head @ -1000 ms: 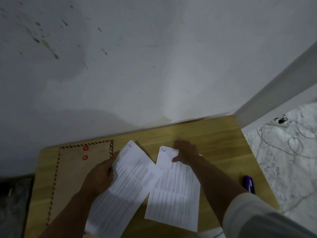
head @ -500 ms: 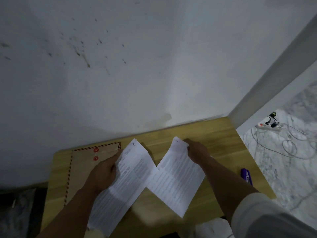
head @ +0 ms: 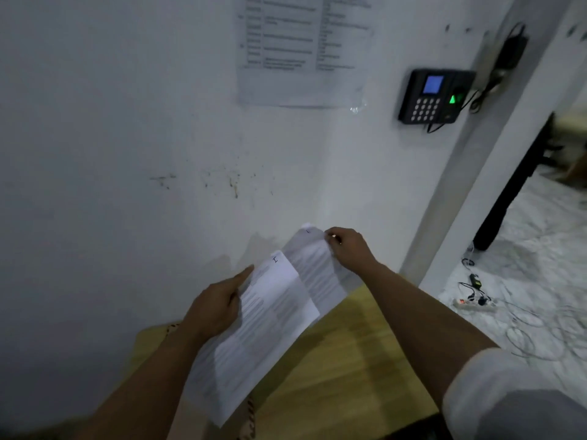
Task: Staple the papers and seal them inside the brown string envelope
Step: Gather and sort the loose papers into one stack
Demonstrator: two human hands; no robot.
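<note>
Gripping 1 sheet (head: 270,315), left hand (head: 216,308), right hand (head: 347,247) pinching second sheet (head: 317,274), envelope (head: 249,417) mostly hidden beneath, keypad (head: 433,96) on wall.

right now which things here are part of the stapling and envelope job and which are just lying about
Job: front sheet in left hand; back sheet in right hand; brown envelope.

Lying about: keypad device, wall notice, power strip.

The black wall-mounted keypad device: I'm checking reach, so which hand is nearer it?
Right. The right hand pinches the rear printed sheet below the black wall-mounted keypad device; the left hand is lower, farther left.
</note>
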